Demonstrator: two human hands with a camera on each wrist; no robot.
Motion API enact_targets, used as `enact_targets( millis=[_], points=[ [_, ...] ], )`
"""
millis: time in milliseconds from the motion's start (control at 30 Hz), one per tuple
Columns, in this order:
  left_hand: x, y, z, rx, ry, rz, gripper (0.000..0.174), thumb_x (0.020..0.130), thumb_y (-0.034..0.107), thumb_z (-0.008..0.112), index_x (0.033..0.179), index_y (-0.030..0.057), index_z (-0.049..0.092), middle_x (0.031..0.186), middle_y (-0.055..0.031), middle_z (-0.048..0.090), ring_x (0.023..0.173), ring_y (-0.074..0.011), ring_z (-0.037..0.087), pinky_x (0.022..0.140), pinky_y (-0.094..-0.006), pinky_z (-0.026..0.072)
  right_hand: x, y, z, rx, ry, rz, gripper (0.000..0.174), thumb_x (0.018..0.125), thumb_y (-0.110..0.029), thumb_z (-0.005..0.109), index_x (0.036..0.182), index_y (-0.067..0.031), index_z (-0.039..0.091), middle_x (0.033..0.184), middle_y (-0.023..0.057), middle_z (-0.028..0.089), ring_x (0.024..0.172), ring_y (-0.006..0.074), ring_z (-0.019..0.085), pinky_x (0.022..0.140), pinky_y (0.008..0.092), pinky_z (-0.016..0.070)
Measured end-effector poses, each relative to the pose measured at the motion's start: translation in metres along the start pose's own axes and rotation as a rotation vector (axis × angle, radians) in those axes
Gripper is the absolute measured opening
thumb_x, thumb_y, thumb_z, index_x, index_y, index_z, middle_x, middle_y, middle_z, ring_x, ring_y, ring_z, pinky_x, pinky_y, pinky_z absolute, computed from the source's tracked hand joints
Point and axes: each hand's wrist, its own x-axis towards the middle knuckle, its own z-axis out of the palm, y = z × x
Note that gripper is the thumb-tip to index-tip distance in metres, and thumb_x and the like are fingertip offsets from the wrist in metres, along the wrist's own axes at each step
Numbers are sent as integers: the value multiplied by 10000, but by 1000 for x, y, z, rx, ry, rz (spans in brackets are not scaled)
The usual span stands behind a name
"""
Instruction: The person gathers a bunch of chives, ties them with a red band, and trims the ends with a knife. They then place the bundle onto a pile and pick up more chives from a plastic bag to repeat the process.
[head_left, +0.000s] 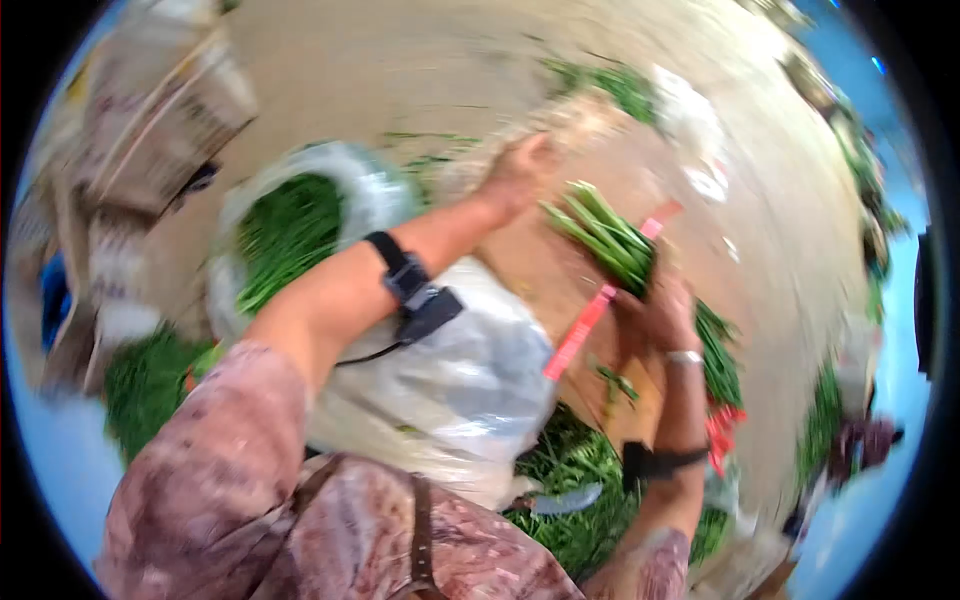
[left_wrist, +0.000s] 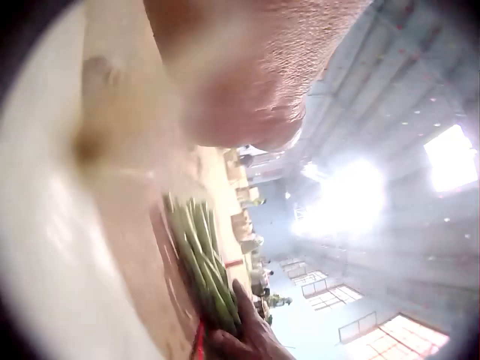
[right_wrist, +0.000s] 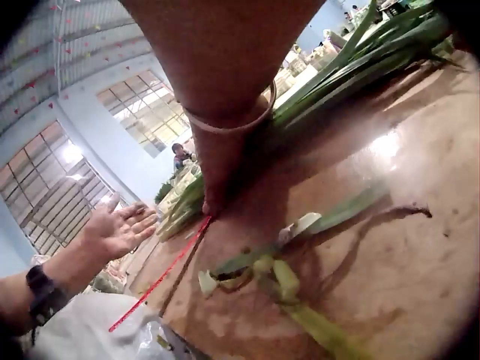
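Note:
A bunch of spring onions [head_left: 605,235] lies on a brown board [head_left: 535,265], pale cut ends toward the far left. My right hand [head_left: 665,305] grips the bunch around its middle, and the green leaves [right_wrist: 352,75] trail out behind the wrist. Under the bunch runs a red strip [head_left: 580,335], showing on both sides of it. My left hand [head_left: 520,175] is held over the board's far left part, apart from the bunch. In the right wrist view its palm faces up with relaxed fingers and holds nothing. Loose leaf scraps [right_wrist: 289,281] lie near the right wrist.
A plastic-lined container of greens [head_left: 290,230] stands at left. A white plastic bag [head_left: 440,380] covers the space before my body. A knife [head_left: 565,500] rests over greens below the board. More greens [head_left: 625,90] and white plastic [head_left: 690,120] lie beyond.

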Motion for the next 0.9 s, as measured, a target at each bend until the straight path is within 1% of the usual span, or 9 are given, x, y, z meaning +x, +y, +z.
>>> enact_targets(
  millis=[67,133,267,333,500,567,600,700,900],
  points=[
    [-19,18,-67,383,91,68,579,889,352,532,1314,-10,380,1223,-147,534,1122,-230,522,922,-339,416,2,-1,-8,87,-65,27,1060,638,-437,749,1386,42,169,1356,267,338,1208,404,385,1003,450,304],
    [-42,28,-118,-9,38,-207,502,866,266,587,1258,-17,451,1107,-125,606,982,-200,603,804,-298,475,-2,-5,-13,-25,63,-16,1093,613,-415,759,1413,-20,129,1383,259,313,1156,418,422,990,466,303],
    [-116,5,-269,215,316,-428,374,882,225,557,1170,-12,526,1055,-85,610,904,-167,620,731,-277,489,-9,-18,-35,-50,175,-5,769,757,-131,662,1394,-54,239,1382,250,316,1254,397,346,1033,430,292],
    [-171,-28,-339,611,378,-461,231,871,166,558,1023,-4,589,799,-28,587,681,-107,523,603,-263,425,-10,-20,-43,-48,222,-67,626,794,-121,630,1347,-43,348,1331,206,415,1201,359,430,957,431,381],
    [-281,-93,-395,850,527,-804,566,716,249,707,1169,-32,518,1088,-169,582,975,-260,583,802,-355,467,-12,-104,-60,255,34,-70,485,815,-75,601,1269,-6,449,1258,175,503,1113,273,521,899,378,434],
    [-300,-116,-393,1023,516,-894,914,635,344,778,1336,-24,320,1346,-250,353,1227,-347,390,991,-377,362,-8,-128,-47,395,5,-141,431,775,17,600,1197,29,512,1086,186,601,1016,267,579,876,333,445],
    [-303,-122,-393,1006,524,-909,914,635,344,778,1336,-24,320,1346,-250,353,1227,-347,390,991,-377,362,-5,-142,-45,383,-9,-154,431,775,17,600,1197,29,512,1086,186,601,1016,267,579,876,333,445],
    [-297,-143,-401,1108,229,-918,1316,524,391,852,1409,-3,-40,1472,-230,-24,1367,-364,20,1106,-410,169,-5,-191,-38,360,-164,-228,403,756,18,618,1151,27,539,1053,156,622,926,235,615,801,337,480],
    [-291,-172,-441,1101,46,-1073,1382,479,490,846,1421,45,-63,1474,-224,-10,1369,-365,17,1090,-518,116,-3,-221,-33,306,-262,-156,410,763,-23,611,1162,30,534,1032,178,622,890,247,631,779,350,503]
  ],
)
